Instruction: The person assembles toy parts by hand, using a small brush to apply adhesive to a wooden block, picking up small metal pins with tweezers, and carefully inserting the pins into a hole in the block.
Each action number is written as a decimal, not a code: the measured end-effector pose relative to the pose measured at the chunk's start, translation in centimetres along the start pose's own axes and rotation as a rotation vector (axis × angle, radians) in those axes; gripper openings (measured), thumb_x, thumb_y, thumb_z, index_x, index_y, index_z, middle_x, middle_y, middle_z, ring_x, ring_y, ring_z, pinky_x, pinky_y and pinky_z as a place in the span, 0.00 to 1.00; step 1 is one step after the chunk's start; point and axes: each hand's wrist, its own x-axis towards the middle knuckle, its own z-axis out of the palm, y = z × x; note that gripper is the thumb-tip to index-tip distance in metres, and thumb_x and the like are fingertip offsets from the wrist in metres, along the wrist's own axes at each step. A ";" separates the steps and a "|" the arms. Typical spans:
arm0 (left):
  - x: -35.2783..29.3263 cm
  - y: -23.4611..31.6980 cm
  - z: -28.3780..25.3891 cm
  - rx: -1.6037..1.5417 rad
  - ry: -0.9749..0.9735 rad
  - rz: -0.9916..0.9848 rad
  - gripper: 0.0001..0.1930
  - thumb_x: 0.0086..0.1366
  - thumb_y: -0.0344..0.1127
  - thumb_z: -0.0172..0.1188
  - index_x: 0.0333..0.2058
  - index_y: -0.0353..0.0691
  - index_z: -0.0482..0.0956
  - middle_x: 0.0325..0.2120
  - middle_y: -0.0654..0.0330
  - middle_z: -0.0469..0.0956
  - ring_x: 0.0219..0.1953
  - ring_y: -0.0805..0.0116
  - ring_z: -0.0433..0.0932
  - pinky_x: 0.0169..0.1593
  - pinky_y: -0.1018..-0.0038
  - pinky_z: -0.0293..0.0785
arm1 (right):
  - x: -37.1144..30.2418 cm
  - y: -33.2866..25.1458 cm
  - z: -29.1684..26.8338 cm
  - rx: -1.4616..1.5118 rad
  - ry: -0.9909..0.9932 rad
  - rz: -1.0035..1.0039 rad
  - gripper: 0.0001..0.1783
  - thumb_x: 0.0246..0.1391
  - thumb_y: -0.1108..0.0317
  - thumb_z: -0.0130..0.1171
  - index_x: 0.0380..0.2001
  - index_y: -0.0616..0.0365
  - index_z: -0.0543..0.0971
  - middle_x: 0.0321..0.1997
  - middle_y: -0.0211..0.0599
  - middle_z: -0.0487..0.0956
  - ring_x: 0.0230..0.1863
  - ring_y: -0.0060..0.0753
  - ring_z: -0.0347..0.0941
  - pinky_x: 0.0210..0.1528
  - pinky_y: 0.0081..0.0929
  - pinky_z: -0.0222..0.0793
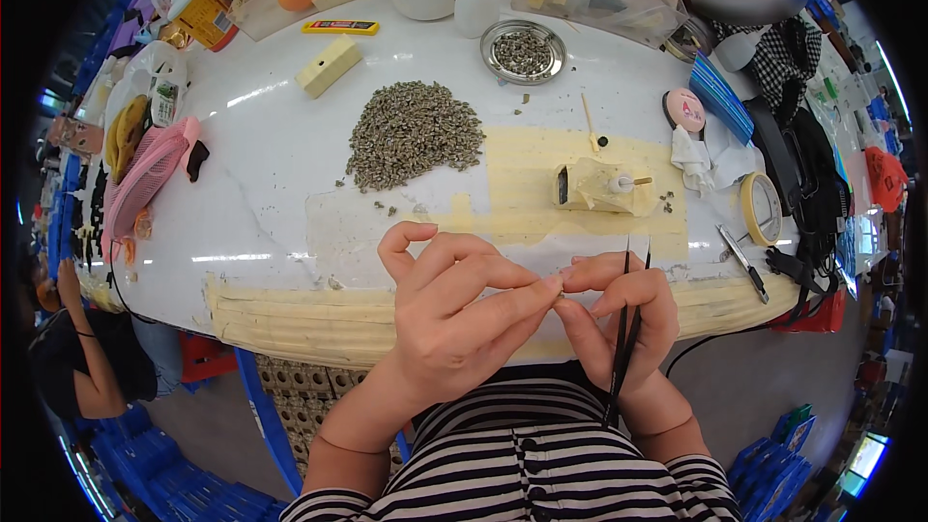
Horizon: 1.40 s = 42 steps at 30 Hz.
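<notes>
My left hand (440, 314) and my right hand (643, 324) meet fingertip to fingertip above the table's near edge. A tiny piece shows between them, mostly hidden by the fingers; its kind is too small to tell. The left thumb and fingers are pinched together there. Black tweezers (622, 353) lie across my right hand, held in its curled fingers with the tips pointing away from me. Beyond the hands sits a heap of small metal parts (414, 135). To its right is a tape-wrapped block (592, 186) with a small white bottle-like top and a thin stick.
A round metal dish (523, 51) holds more small parts. Behind are a pale yellow block (329, 66), a yellow cutter (340, 28) and a white squeeze bottle (477, 2). A tape roll (761, 209) and a craft knife (742, 263) lie right. Another person's arm (87, 343) is far left.
</notes>
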 end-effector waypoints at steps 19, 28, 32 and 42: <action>0.1 0.0 0.1 0.027 0.019 0.005 0.15 0.43 0.29 0.74 0.33 0.53 0.87 0.27 0.75 0.79 0.32 0.73 0.73 0.53 0.63 0.55 | -0.2 -0.5 -0.3 -0.174 -0.026 -0.193 0.21 0.43 0.80 0.72 0.33 0.53 0.68 0.37 0.40 0.83 0.39 0.39 0.80 0.44 0.36 0.79; 0.1 -0.1 0.1 0.011 0.034 0.001 0.16 0.43 0.28 0.74 0.33 0.53 0.87 0.27 0.75 0.78 0.32 0.73 0.73 0.52 0.63 0.54 | 0.0 -0.4 0.0 -0.225 0.001 -0.189 0.21 0.42 0.79 0.72 0.32 0.53 0.69 0.39 0.41 0.84 0.38 0.40 0.81 0.45 0.37 0.79; 0.1 0.0 0.0 0.006 0.020 -0.001 0.17 0.43 0.28 0.74 0.34 0.55 0.87 0.28 0.75 0.79 0.33 0.73 0.73 0.53 0.63 0.54 | -0.1 -0.1 0.1 -0.111 0.027 -0.137 0.19 0.43 0.81 0.71 0.32 0.56 0.70 0.37 0.43 0.83 0.35 0.39 0.80 0.44 0.36 0.79; 0.1 0.1 0.0 0.010 0.006 0.017 0.17 0.44 0.31 0.75 0.35 0.56 0.88 0.28 0.76 0.80 0.34 0.74 0.73 0.55 0.62 0.53 | -0.2 0.2 0.1 0.082 0.019 0.057 0.18 0.45 0.82 0.70 0.33 0.58 0.70 0.34 0.44 0.82 0.34 0.34 0.79 0.40 0.32 0.77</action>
